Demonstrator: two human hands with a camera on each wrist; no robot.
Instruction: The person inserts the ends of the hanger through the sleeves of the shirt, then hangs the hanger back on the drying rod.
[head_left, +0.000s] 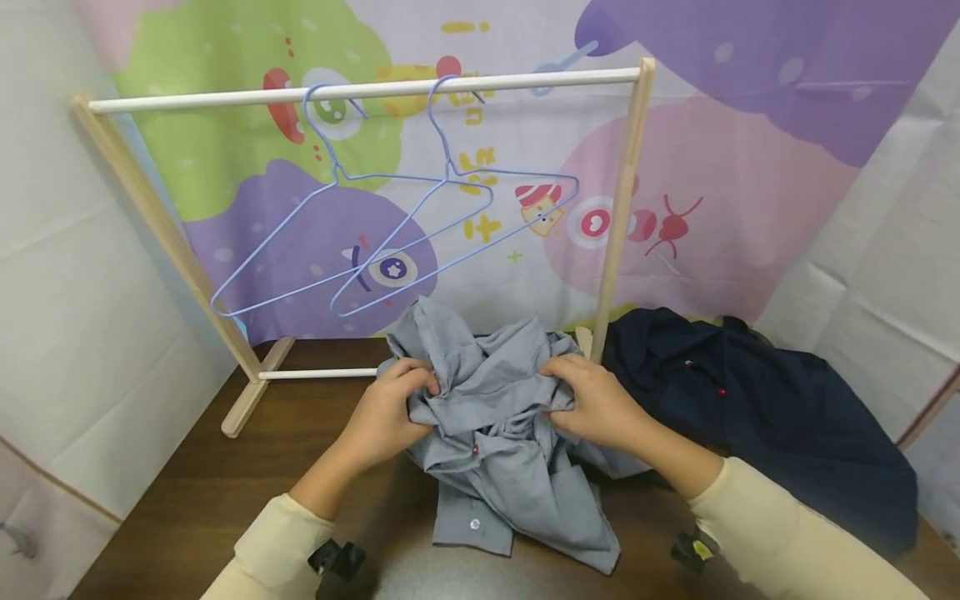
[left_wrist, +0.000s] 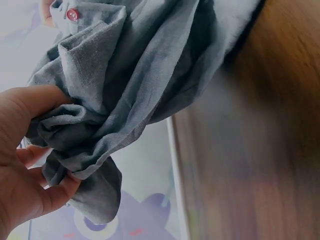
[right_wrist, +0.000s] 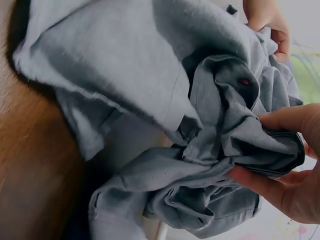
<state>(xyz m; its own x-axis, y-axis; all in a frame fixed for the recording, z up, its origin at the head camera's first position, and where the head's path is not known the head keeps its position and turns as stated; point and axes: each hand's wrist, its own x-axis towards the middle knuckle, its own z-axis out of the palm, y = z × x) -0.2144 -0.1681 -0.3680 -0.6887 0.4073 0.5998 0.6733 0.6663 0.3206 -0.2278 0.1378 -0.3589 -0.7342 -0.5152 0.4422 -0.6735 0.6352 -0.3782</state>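
A crumpled grey shirt (head_left: 495, 400) hangs between both hands, with its lower folds close over the table. My left hand (head_left: 392, 408) grips a bunched fold at its left side, thumb on top and fingers beneath. On the opposite side, my right hand (head_left: 592, 402) pinches the cloth between thumb and fingers, as the right wrist view shows too. A red button (left_wrist: 73, 14) shows on the shirt in the left wrist view. Beyond the shirt, two blue hangers (head_left: 447, 171) hang from the white rail (head_left: 510, 83) of a wooden rack.
A dark navy garment (head_left: 765, 417) lies heaped on the right of the brown wooden table (head_left: 300, 467). The rack's wooden posts (head_left: 626, 200) stand at either side, with a low white bar (head_left: 322, 374) between them. A patterned cloth (head_left: 720, 167) forms the backdrop.
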